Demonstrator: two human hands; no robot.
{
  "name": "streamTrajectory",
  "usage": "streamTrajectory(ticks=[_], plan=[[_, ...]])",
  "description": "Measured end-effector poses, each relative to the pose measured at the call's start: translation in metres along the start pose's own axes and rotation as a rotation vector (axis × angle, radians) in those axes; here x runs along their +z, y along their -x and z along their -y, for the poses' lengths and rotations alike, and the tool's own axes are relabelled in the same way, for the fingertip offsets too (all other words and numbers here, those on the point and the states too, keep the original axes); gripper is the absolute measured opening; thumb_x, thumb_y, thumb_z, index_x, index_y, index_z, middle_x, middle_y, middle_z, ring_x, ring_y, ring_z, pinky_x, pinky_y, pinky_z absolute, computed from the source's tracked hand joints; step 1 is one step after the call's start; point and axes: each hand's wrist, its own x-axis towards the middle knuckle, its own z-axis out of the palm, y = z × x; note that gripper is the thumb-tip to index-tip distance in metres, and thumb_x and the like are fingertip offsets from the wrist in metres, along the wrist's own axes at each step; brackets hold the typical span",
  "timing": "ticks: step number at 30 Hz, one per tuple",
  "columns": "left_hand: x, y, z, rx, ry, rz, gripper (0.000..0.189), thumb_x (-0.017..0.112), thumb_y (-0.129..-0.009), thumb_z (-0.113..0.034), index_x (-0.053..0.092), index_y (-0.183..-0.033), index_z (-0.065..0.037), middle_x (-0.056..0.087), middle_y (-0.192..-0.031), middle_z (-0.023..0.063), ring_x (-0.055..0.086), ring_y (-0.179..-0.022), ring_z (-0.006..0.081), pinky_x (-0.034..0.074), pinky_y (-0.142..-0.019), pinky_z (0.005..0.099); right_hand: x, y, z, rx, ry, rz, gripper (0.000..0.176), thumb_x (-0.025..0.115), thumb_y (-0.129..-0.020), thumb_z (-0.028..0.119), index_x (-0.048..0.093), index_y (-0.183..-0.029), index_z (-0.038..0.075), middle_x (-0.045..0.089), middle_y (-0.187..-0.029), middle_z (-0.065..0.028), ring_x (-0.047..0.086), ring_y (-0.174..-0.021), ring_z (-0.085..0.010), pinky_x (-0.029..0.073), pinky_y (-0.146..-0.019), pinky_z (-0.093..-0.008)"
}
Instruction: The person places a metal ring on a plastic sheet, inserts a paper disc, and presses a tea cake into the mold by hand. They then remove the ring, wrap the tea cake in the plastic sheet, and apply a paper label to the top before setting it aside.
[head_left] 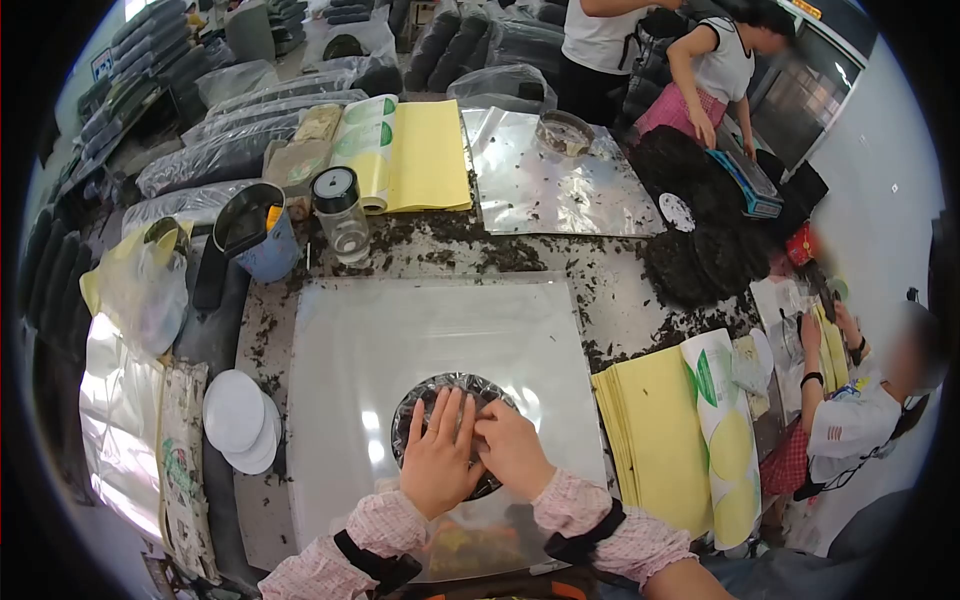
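Observation:
A dark round disc [452, 384], glossy with clear plastic wrap, lies on a large transparent sheet [350, 330] at the front of the table. My left hand [438, 455] rests flat on the disc's left part, fingers stretched out. On the right part is my right hand [510, 447], its fingers curled and pinched at the wrap; the fingertips are partly hidden. Much of the disc is covered by both hands.
White round discs [235, 412] lie at left, yellow sheets [650, 430] at right. Behind stand a clear jar [343, 215] and a blue bucket [265, 250]. Dark flakes litter the table. Dark round cakes [705, 265] are piled back right. Other people work [850, 430] nearby.

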Motion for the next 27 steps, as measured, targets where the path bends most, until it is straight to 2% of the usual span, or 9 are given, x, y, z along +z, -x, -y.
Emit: streamTrajectory(ticks=[7,9,11,12,14,16,19,24,27], plan=[[0.002,-0.004,-0.008,-0.027,-0.013,0.065,0.076,0.068,-0.085,-0.036,0.041,-0.146,0.002,0.029,-0.156,0.0237,0.024,-0.148,0.0403,0.012,-0.12,0.0591,-0.003,-0.018,-0.017,-0.045,0.199,-0.007,0.015,0.06,-0.082,0.006,0.068,-0.094,0.001,0.065,-0.09,-0.0164,0.065,-0.087,-0.0353,0.054,-0.076,-0.0402],[0.003,-0.009,-0.011,-0.014,-0.024,0.073,0.078,0.069,-0.084,-0.038,0.042,-0.145,0.003,0.031,-0.154,0.0259,0.024,-0.147,0.0422,0.012,-0.119,0.0605,-0.026,-0.005,-0.042,-0.056,-0.31,-0.124,0.018,0.066,-0.078,0.007,0.067,-0.096,0.001,0.067,-0.098,-0.0183,0.064,-0.089,-0.0372,0.053,-0.076,-0.0431],[0.005,-0.005,-0.01,-0.013,-0.04,0.091,0.079,0.07,-0.084,-0.039,0.042,-0.144,0.003,0.031,-0.153,0.0275,0.023,-0.147,0.0437,0.012,-0.119,0.0615,-0.076,0.03,-0.096,-0.063,0.082,-0.657,0.022,0.067,-0.078,0.005,0.068,-0.099,0.001,0.069,-0.101,-0.0164,0.066,-0.093,-0.0344,0.054,-0.079,-0.0424],[0.006,-0.005,-0.01,-0.01,-0.048,0.093,0.079,0.07,-0.083,-0.038,0.042,-0.144,0.004,0.031,-0.153,0.028,0.023,-0.147,0.0444,0.012,-0.119,0.0617,-0.105,0.054,-0.13,0.075,0.289,-0.759,0.022,0.067,-0.079,0.005,0.068,-0.1,0.001,0.069,-0.1,-0.014,0.067,-0.095,-0.0337,0.054,-0.082,-0.0426],[0.007,-0.004,-0.009,-0.005,-0.058,0.107,0.08,0.07,-0.083,-0.038,0.042,-0.143,0.006,0.029,-0.153,0.0297,0.022,-0.147,0.0458,0.011,-0.118,0.0625,-0.147,0.116,-0.216,0.358,0.83,-0.817,0.035,0.068,-0.079,0.008,0.067,-0.114,0.004,0.066,-0.116,-0.0165,0.063,-0.11,-0.0347,0.051,-0.094,-0.0457],[0.006,-0.005,-0.01,-0.003,-0.067,0.098,0.08,0.07,-0.083,-0.038,0.042,-0.143,0.007,0.028,-0.153,0.0296,0.021,-0.147,0.0459,0.011,-0.118,0.0625,-0.178,0.155,-0.235,0.45,1.177,-0.703,0.035,0.067,-0.083,0.011,0.066,-0.118,0.006,0.064,-0.125,-0.0167,0.059,-0.118,-0.035,0.049,-0.097,-0.0471],[0.006,-0.004,-0.014,-0.013,-0.069,0.1,0.079,0.069,-0.084,-0.037,0.041,-0.143,0.007,0.028,-0.154,0.029,0.02,-0.147,0.0458,0.01,-0.119,0.0622,-0.175,0.159,-0.254,0.38,1.15,-0.796,0.027,0.063,-0.089,0.015,0.069,-0.114,0.008,0.068,-0.119,-0.0145,0.062,-0.115,-0.0347,0.051,-0.093,-0.0459],[0.004,-0.002,-0.013,0.027,-0.08,0.087,0.081,0.068,-0.085,-0.037,0.038,-0.146,0.007,0.026,-0.155,0.0279,0.018,-0.148,0.0453,0.01,-0.119,0.061,-0.224,0.147,-0.242,0.749,0.576,-0.822,0.017,0.062,-0.095,0.017,0.072,-0.096,0.004,0.072,-0.083,-0.0144,0.07,-0.079,-0.0314,0.053,-0.073,-0.0443],[0.001,-0.002,-0.013,0.016,-0.039,0.05,0.08,0.067,-0.085,-0.043,0.042,-0.145,0.003,0.027,-0.155,0.027,0.02,-0.148,0.0442,0.011,-0.119,0.0602,-0.31,0.131,-0.149,0.431,0.34,-1.111,0.022,0.057,-0.099,0.018,0.07,-0.094,0.001,0.068,-0.074,-0.0096,0.06,-0.066,-0.0162,0.047,-0.063,-0.0353]])
